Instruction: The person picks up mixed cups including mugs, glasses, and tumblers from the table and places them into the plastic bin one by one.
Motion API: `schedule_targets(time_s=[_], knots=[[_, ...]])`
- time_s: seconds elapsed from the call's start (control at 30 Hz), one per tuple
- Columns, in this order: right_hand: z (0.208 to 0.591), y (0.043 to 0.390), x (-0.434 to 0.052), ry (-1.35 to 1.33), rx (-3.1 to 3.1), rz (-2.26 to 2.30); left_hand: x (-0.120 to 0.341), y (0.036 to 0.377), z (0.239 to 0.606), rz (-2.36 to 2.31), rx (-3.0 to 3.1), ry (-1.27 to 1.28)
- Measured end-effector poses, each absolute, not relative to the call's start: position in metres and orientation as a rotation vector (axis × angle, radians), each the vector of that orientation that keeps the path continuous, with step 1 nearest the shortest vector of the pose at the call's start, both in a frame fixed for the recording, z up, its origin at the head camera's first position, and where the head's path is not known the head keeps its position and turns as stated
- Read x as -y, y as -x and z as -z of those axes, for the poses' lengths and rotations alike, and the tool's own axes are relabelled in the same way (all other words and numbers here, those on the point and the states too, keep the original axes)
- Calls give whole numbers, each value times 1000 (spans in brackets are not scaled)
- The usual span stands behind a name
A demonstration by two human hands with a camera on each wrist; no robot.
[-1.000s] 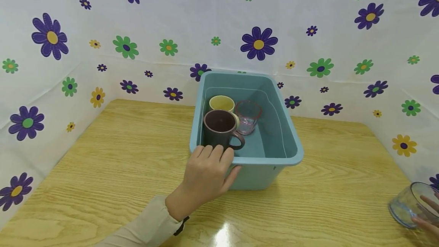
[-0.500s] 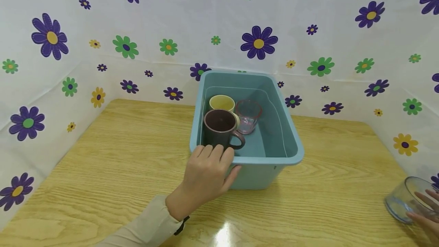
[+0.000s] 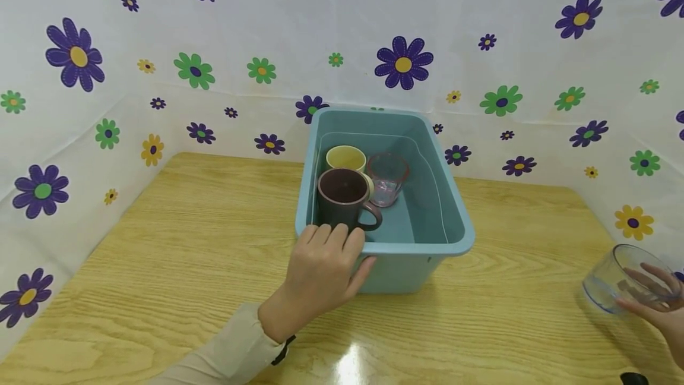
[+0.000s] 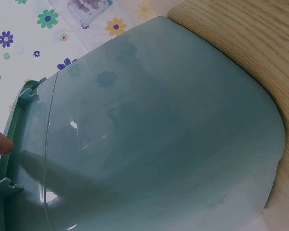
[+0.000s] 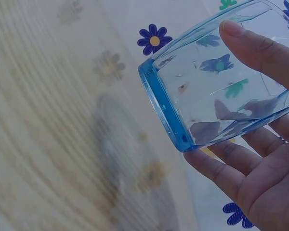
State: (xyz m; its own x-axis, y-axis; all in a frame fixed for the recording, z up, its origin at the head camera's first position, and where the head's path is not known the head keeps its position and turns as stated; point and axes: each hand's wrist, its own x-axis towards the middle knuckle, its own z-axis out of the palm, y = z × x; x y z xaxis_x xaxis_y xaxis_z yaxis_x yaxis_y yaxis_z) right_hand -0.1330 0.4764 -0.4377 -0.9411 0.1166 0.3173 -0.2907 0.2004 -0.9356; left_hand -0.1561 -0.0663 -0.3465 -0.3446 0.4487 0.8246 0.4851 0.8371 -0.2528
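Observation:
A teal plastic tub (image 3: pixel 427 242) stands at the table's middle, holding a dark brown mug (image 3: pixel 342 198), a yellow cup (image 3: pixel 345 158) and a pink-tinted glass (image 3: pixel 387 178). My left hand (image 3: pixel 326 266) grips the tub's near left corner, fingers curled over the rim; in the left wrist view the tub wall (image 4: pixel 159 139) fills the frame with one fingertip (image 4: pixel 0 144) at the edge. At the far right my right hand (image 3: pixel 659 308) holds a clear blue-tinted glass (image 3: pixel 614 281), tilted and lifted above the table. In the right wrist view its fingers (image 5: pixel 260 48) wrap the glass (image 5: pixel 216 91).
The wooden table (image 3: pixel 187 242) is enclosed at the back and both sides by white flower-printed sheeting (image 3: pixel 256 46). Bare tabletop lies left of the tub and between the tub and my right hand.
My right hand has raised the blue-tinted glass and carried it up and left, toward the tub. The left hand and the tub have stayed put.

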Motion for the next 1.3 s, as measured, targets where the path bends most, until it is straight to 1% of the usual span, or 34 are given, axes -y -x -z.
schedule_targets(time_s=[0.13, 0.2, 0.37, 0.57, 0.67, 0.87, 0.97, 1.07, 1.23, 1.3], knots=[[436, 141, -475, -120, 2359, -1596, 66, 156, 346, 33, 1992, 684], [437, 146, -475, -109, 2415, -1579, 66, 155, 345, 27, 1998, 682], [436, 153, -468, -146, 2323, -1815, 65, 156, 343, 48, 1964, 693], [422, 159, -452, -242, 2167, -1983, 65, 156, 342, 48, 1951, 692], [423, 168, -456, -282, 2147, -2013, 65, 156, 342, 46, 1953, 689], [440, 198, -480, -304, 2189, -1999, 66, 156, 342, 45, 1948, 692], [437, 210, -481, -313, 2252, -1934, 65, 156, 342, 44, 1948, 693], [415, 213, -461, -311, 2306, -1875, 65, 156, 343, 47, 1949, 694], [358, 203, -402, -311, 2343, -1879, 65, 156, 344, 52, 1955, 690], [342, 203, -385, -312, 2376, -1840, 65, 156, 345, 47, 1962, 686]])
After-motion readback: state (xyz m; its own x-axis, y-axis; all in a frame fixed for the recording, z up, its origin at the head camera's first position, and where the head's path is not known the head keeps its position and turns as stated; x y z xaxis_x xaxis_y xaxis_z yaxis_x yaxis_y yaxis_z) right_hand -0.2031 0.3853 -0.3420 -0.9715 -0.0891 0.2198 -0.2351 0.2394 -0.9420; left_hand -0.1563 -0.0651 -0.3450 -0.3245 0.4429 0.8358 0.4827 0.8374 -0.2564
